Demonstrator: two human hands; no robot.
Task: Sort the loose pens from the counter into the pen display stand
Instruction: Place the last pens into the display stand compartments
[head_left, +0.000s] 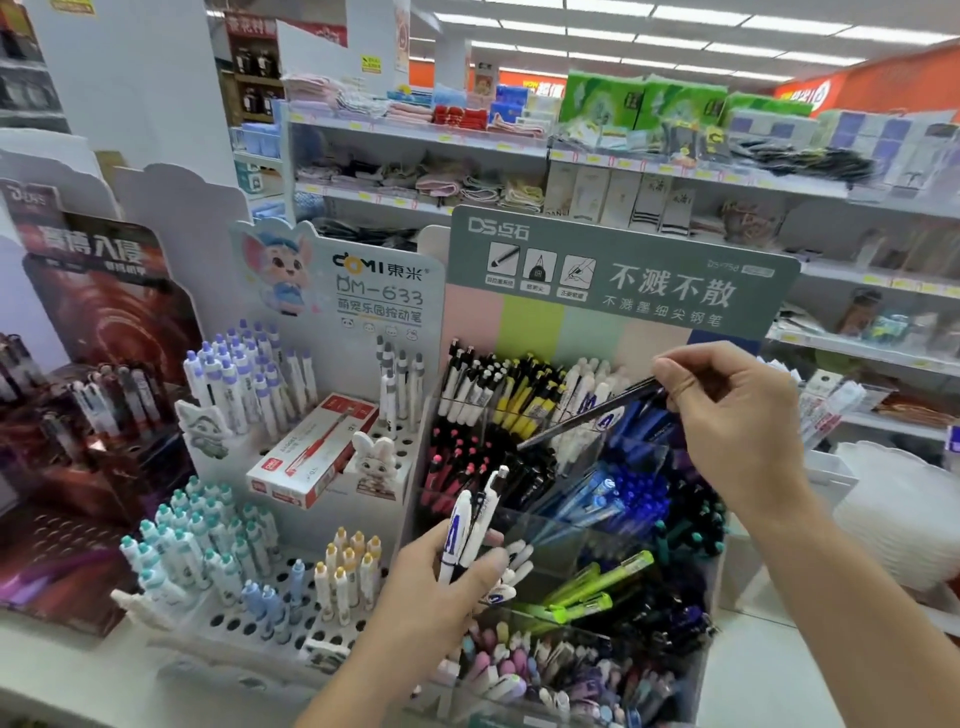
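Head view: hands (447, 582) hide lower ends of white pens (475, 519).

You see a clear glossy plastic pen display stand (641, 457), its matt printed card header (618, 270), and a glossy red-and-white paperboard box (311, 452).

White pens (470, 525) with blue lettering; a black pen (587, 415); lime-green pens (597, 587); a red-and-white pen box (311, 452); grey-green header card (623, 270) above pink, green and beige stripes.
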